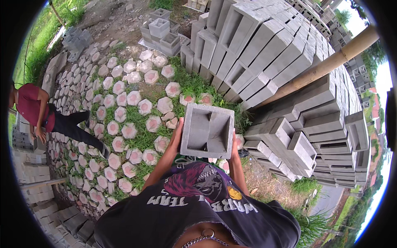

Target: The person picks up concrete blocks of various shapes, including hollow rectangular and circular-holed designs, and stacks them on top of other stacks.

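Observation:
A square grey concrete block is held up in front of my chest, its hollow side facing up with angled inner walls. My left hand presses against its left side, and my right hand presses against its right side. The fingers are partly hidden behind the block. Beneath it the hexagonal paving stones show, with grass between them.
Tall stacks of grey hollow blocks rise at the right, with a bamboo pole slanting across. A smaller block pile stands at the far side. On the left, a person in a dark red shirt bends over another block.

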`<state>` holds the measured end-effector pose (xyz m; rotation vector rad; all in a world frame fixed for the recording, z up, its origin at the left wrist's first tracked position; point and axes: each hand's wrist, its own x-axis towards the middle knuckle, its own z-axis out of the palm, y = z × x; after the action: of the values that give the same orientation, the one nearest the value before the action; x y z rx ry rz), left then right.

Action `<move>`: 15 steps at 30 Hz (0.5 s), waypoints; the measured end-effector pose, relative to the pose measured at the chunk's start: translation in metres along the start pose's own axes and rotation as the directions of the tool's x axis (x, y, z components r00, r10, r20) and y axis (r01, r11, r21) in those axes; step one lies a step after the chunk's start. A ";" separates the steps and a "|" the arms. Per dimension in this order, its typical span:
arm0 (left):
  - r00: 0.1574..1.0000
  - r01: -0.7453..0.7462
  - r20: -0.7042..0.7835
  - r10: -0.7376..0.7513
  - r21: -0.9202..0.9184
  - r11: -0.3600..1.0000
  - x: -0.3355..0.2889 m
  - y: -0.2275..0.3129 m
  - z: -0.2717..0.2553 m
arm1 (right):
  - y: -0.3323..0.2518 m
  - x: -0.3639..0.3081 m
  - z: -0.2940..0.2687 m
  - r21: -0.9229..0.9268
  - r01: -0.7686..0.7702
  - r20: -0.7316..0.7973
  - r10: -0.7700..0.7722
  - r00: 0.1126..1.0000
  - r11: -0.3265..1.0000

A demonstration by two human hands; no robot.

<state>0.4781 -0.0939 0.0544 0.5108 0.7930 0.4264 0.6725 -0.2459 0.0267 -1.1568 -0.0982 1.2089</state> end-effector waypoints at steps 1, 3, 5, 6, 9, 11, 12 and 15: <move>0.999 -0.030 -0.023 0.030 0.023 0.999 0.013 0.014 -0.011 | -0.008 0.014 0.015 0.020 -0.047 0.045 0.046 0.998 0.999; 0.996 -0.074 -0.054 0.078 0.070 0.995 0.042 0.037 -0.029 | -0.014 0.048 0.039 -0.007 -0.030 0.044 0.031 0.999 1.000; 0.990 -0.114 -0.088 0.114 0.010 0.993 0.050 0.063 -0.028 | -0.023 0.073 0.065 -0.060 -0.020 0.017 0.022 1.000 0.998; 0.988 -0.118 -0.097 0.118 0.000 0.993 0.053 0.079 -0.029 | -0.028 0.092 0.075 -0.070 -0.028 0.023 0.030 0.999 0.997; 0.978 -0.141 -0.159 0.135 -0.028 0.990 0.063 0.105 -0.036 | -0.035 0.129 0.097 -0.053 -0.100 0.143 0.107 0.984 0.994; 0.968 -0.171 -0.190 0.164 -0.018 0.985 0.075 0.117 -0.043 | -0.041 0.149 0.112 -0.092 -0.085 0.169 0.099 0.981 0.992; 0.959 -0.191 -0.211 0.187 0.004 0.982 0.082 0.123 -0.046 | -0.044 0.161 0.120 -0.118 -0.061 0.188 0.082 0.979 0.991; 0.950 -0.226 -0.228 0.213 -0.035 0.973 0.095 0.152 -0.030 | -0.057 0.199 0.135 -0.174 -0.098 0.181 0.130 0.975 0.980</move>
<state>0.4891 0.0866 0.0713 0.5019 0.9396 0.7220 0.7123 -0.0025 0.0341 -1.1989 -0.2843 1.4350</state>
